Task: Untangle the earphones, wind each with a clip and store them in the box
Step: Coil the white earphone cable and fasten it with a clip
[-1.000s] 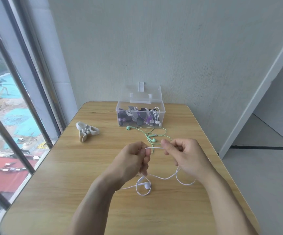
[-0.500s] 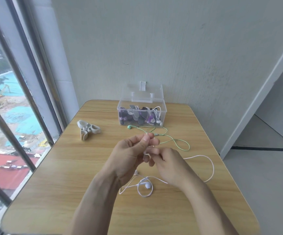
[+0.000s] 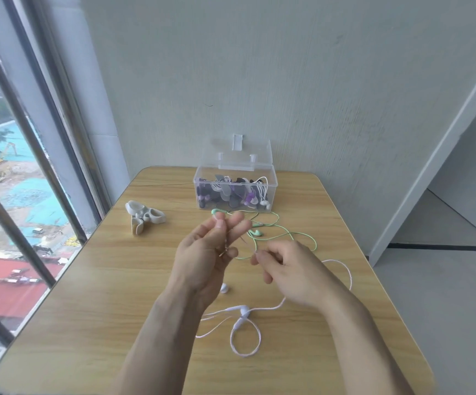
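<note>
The box (image 3: 235,192) at the table's (image 3: 94,283) far edge is already holding wound sets, while white earphones (image 3: 242,312) and green earphones (image 3: 256,232) are lying loose, the left hand (image 3: 205,252) is seemingly pinching the plug end, and the right hand (image 3: 291,269) is curling, its grip unclear.

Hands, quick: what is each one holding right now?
Left hand: raised, fingers pinching the plug end of the white earphone cable.
Right hand: fingers curled; whether it holds the cable cannot be told.
</note>
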Demonstrator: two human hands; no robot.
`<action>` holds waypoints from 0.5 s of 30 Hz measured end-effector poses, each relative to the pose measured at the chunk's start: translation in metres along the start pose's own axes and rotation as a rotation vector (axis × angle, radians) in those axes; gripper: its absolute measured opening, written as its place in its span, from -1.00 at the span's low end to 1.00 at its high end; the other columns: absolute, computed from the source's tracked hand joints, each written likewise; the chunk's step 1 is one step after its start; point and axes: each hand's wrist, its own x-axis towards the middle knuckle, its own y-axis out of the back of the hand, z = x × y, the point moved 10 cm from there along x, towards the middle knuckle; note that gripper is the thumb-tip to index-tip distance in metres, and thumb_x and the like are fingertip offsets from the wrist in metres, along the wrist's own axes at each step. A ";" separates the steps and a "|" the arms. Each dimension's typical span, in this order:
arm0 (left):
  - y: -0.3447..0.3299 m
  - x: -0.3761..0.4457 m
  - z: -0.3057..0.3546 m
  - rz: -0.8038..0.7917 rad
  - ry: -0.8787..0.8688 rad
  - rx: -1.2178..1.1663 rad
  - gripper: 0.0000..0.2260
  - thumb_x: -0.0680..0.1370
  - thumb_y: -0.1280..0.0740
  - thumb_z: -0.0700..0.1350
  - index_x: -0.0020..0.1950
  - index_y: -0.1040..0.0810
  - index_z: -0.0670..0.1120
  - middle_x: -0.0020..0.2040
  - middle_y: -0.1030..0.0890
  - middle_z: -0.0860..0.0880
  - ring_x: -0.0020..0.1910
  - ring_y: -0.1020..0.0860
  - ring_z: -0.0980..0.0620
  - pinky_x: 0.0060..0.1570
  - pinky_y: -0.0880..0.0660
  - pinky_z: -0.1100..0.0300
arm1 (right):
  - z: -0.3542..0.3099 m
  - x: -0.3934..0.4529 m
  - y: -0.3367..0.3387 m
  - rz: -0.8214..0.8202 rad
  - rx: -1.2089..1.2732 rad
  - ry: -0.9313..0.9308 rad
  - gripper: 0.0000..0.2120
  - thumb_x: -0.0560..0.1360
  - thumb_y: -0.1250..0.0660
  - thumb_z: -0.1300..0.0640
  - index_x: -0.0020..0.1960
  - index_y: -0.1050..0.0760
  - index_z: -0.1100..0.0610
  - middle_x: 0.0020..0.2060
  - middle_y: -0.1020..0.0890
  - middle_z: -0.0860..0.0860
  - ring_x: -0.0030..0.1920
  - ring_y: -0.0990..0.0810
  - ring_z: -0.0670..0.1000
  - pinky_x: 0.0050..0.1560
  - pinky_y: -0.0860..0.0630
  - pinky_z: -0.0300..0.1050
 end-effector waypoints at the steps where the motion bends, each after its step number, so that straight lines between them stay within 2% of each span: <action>1: 0.006 0.002 0.004 0.048 -0.040 -0.055 -0.86 0.66 -0.19 -0.27 0.02 -0.51 -0.08 0.04 -0.72 -0.07 0.01 -0.71 0.03 -0.42 -0.45 0.33 | 0.005 -0.001 0.001 -0.031 -0.023 -0.027 -0.75 0.65 -0.18 0.04 -0.07 -0.61 0.00 -0.37 -0.60 -0.08 -0.47 -0.43 -0.20 -0.41 -0.33 -0.32; 4: 0.023 0.006 0.020 0.132 -0.158 -0.112 -0.80 0.67 -0.14 -0.30 -0.02 -0.45 -0.05 0.14 -0.69 -0.11 0.10 -0.68 -0.01 -0.35 -0.46 0.31 | 0.022 -0.004 0.013 -0.028 -0.105 -0.097 -0.75 0.64 -0.21 0.00 -0.11 -0.61 0.00 -0.40 -0.55 -0.09 -0.45 -0.42 -0.13 -0.39 -0.34 -0.22; 7: 0.031 0.008 0.025 0.156 -0.185 -0.109 -0.77 0.67 -0.09 -0.35 -0.01 -0.37 -0.04 0.17 -0.68 -0.14 0.17 -0.66 -0.04 -0.22 -0.41 0.20 | 0.027 -0.004 0.024 0.038 -0.111 -0.099 -0.71 0.59 -0.31 -0.10 -0.15 -0.63 0.06 -0.51 -0.45 -0.14 -0.50 -0.37 -0.17 -0.46 -0.25 -0.31; 9: 0.034 0.009 0.024 0.164 -0.187 -0.079 -0.76 0.66 -0.08 -0.37 -0.03 -0.34 -0.04 0.16 -0.68 -0.15 0.16 -0.66 -0.05 -0.17 -0.42 0.16 | 0.024 -0.006 0.021 0.008 -0.091 -0.091 -0.71 0.55 -0.36 -0.13 -0.17 -0.63 0.08 -0.51 -0.48 -0.16 -0.49 -0.39 -0.19 -0.44 -0.27 -0.33; 13: 0.028 0.004 0.025 0.158 -0.218 0.023 -0.83 0.65 -0.19 -0.34 0.04 -0.40 -0.07 0.11 -0.70 -0.12 0.11 -0.68 -0.05 -0.11 -0.47 0.13 | 0.026 -0.010 0.008 -0.115 -0.083 -0.126 -0.83 0.51 -0.42 -0.06 -0.18 -0.62 0.01 -0.29 -0.68 -0.05 -0.35 -0.55 -0.09 -0.15 -0.58 -0.05; 15: 0.020 0.003 0.024 0.116 -0.196 0.057 -0.85 0.64 -0.21 -0.33 0.12 -0.44 -0.10 0.08 -0.72 -0.09 0.06 -0.70 -0.01 -0.10 -0.43 0.12 | 0.024 -0.013 0.004 -0.156 -0.089 -0.132 -0.92 0.49 -0.44 0.00 -0.02 -0.62 -0.06 -0.16 -0.70 -0.12 -0.17 -0.64 -0.09 0.06 -0.60 0.02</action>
